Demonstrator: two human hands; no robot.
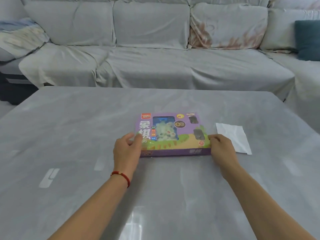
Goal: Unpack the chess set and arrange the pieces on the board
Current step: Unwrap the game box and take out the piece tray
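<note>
Closed chess set box (173, 134) lying flat.
Purple, cartoon-printed lid facing up; pale round pieces (166, 133) show through its clear window.

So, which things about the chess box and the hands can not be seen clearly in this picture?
- Chess box, head view: the pieces behind its clear window are blurred, so no count.
- Its left and right side walls: covered by the left hand and right hand.
- Whether the box is sealed: not visible.
- White paper: any print is too small to read.
</note>
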